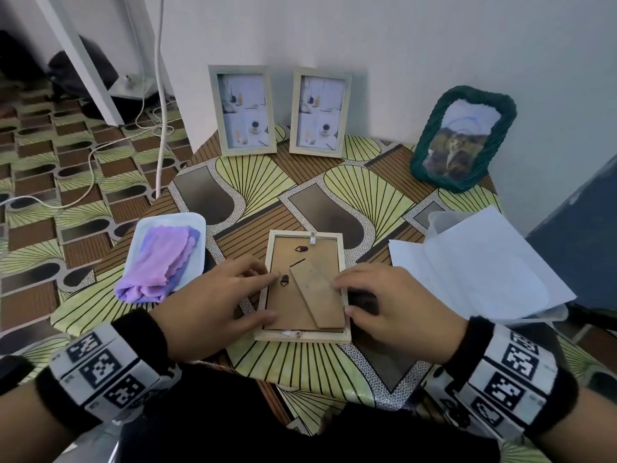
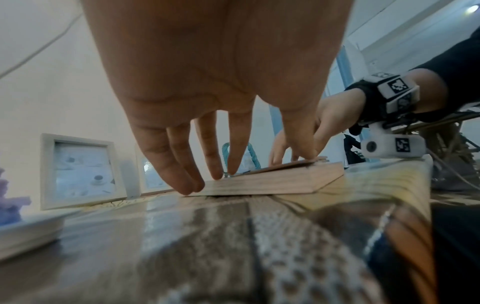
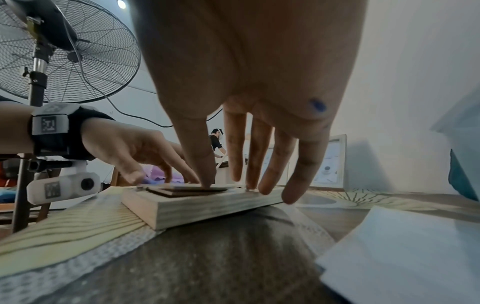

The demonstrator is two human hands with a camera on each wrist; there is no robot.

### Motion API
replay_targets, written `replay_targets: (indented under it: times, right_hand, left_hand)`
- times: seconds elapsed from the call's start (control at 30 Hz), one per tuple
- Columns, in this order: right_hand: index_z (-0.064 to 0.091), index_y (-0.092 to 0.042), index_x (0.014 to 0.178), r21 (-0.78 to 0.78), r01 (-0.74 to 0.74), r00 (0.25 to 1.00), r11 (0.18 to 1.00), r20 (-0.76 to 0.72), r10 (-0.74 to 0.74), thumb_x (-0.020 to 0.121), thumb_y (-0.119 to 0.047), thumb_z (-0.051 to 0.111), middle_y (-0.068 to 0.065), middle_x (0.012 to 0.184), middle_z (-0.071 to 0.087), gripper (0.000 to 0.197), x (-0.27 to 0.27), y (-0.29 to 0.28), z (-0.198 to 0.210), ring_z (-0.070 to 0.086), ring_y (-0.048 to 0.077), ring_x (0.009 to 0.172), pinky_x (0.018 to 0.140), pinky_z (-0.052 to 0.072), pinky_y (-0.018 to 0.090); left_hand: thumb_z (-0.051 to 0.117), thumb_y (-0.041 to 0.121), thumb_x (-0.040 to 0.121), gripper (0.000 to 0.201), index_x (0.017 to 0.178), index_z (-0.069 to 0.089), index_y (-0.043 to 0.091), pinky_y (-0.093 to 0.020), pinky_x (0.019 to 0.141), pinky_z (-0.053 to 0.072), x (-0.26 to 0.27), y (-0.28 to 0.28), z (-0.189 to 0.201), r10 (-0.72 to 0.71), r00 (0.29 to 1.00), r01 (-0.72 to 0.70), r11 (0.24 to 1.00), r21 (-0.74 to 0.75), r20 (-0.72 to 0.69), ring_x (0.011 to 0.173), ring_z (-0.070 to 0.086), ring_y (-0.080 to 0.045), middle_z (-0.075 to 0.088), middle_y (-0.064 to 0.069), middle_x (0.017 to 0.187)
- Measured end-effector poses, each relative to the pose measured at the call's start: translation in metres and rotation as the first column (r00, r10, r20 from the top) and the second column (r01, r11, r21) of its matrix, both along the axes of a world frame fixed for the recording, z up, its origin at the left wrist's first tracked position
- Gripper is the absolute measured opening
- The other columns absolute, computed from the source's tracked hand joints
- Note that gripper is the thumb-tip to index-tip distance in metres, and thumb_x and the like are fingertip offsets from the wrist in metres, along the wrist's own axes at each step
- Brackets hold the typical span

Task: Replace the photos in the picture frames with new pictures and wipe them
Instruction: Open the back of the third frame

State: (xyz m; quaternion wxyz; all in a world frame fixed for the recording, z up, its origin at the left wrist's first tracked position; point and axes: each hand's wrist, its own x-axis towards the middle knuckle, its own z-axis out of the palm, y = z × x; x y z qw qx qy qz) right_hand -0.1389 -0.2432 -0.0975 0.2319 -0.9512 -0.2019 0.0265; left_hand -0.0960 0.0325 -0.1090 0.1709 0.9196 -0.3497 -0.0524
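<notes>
Frame (image 1: 305, 285) lies face down near the table's (image 1: 334, 182) front edge; left hand (image 1: 213, 312) and right hand (image 1: 397, 302) press it with straight fingers, holding nothing. Best to turn each clip (image 1: 284, 281) aside gently before lifting the backing.

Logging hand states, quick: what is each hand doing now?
Left hand: open, fingers touching the face-down frame.
Right hand: open, fingers resting on the frame.

Home rm: patterned floor (image 1: 50, 155), pedestal fan (image 3: 64, 51), table (image 1: 300, 182)
</notes>
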Motion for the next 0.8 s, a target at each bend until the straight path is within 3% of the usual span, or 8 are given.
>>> replay_targets:
  times: [0.13,0.27,0.37,0.47,0.6,0.7,0.8]
  right_hand:
    - [0.068,-0.020,0.118,-0.060,0.019,0.999,0.998,-0.048,-0.022,0.083,-0.025,0.070,-0.009,0.123,0.060,0.035,0.011,0.002,-0.002,0.055,0.011,0.113,0.098,0.045,0.028]
    - [0.069,-0.022,0.118,-0.086,0.030,0.997,0.996,-0.062,-0.036,0.083,-0.030,0.072,-0.010,0.123,0.059,0.036,0.015,0.004,-0.003,0.056,0.010,0.111,0.096,0.047,0.029]
    - [0.069,-0.022,0.117,-0.114,0.039,0.998,0.993,-0.053,-0.045,0.084,-0.033,0.072,-0.011,0.123,0.058,0.035,0.016,0.005,-0.004,0.055,0.011,0.110,0.096,0.046,0.029]
    - [0.069,-0.022,0.119,-0.122,0.041,0.998,0.992,-0.047,-0.047,0.084,-0.034,0.071,-0.011,0.122,0.057,0.036,0.015,0.005,-0.006,0.055,0.011,0.110,0.095,0.045,0.030]
    - [0.067,-0.022,0.120,-0.135,0.048,0.998,0.990,-0.037,-0.054,0.085,-0.037,0.070,-0.011,0.122,0.056,0.038,0.013,0.007,-0.007,0.055,0.011,0.110,0.095,0.046,0.031]
    - [0.067,-0.022,0.121,-0.152,0.058,0.997,0.987,-0.035,-0.064,0.085,-0.037,0.070,-0.011,0.121,0.056,0.039,0.013,0.009,-0.007,0.055,0.012,0.110,0.094,0.047,0.033]
    - [0.067,-0.021,0.120,-0.164,0.061,0.997,0.985,-0.036,-0.068,0.085,-0.036,0.070,-0.010,0.121,0.056,0.038,0.012,0.010,-0.006,0.055,0.013,0.110,0.094,0.047,0.034]
  left_hand:
    - [0.035,0.090,0.072,0.094,0.145,0.040,0.032,-0.015,0.094,0.034,0.000,-0.002,0.001,-0.017,0.998,0.008,0.991,0.133,0.064,0.116,0.039,-0.001,0.039,0.017,0.129]
    - [0.033,0.091,0.073,0.095,0.146,0.040,0.031,-0.014,0.089,0.036,-0.002,-0.005,-0.002,-0.006,0.996,-0.008,0.988,0.153,0.091,0.114,0.040,-0.001,0.037,0.017,0.127]
    - [0.040,0.088,0.073,0.092,0.146,0.041,0.031,-0.016,0.093,0.039,-0.005,-0.004,-0.002,0.014,0.999,-0.019,0.992,0.121,0.041,0.115,0.040,-0.001,0.038,0.017,0.127]
    - [0.048,0.078,0.080,0.072,0.135,0.053,0.032,-0.025,0.092,0.044,-0.014,-0.004,0.001,-0.002,0.993,-0.010,0.994,0.107,0.114,0.118,0.044,-0.011,0.047,0.008,0.128]
    - [0.054,0.044,0.093,0.026,0.114,0.065,0.034,-0.033,0.084,0.045,-0.030,-0.007,0.002,-0.141,0.950,0.121,0.989,0.090,0.280,0.112,0.050,-0.019,0.053,-0.001,0.122]
    - [0.057,0.029,0.092,0.028,0.118,0.066,0.032,-0.034,0.072,0.047,-0.035,-0.007,-0.001,-0.219,0.924,0.182,0.973,0.143,0.312,0.097,0.056,-0.019,0.059,0.003,0.110]
    - [0.071,0.021,0.084,0.036,0.119,0.068,0.028,-0.034,0.070,0.048,-0.035,-0.007,-0.002,-0.227,0.917,0.176,0.968,0.176,0.329,0.093,0.059,-0.021,0.062,0.003,0.106]
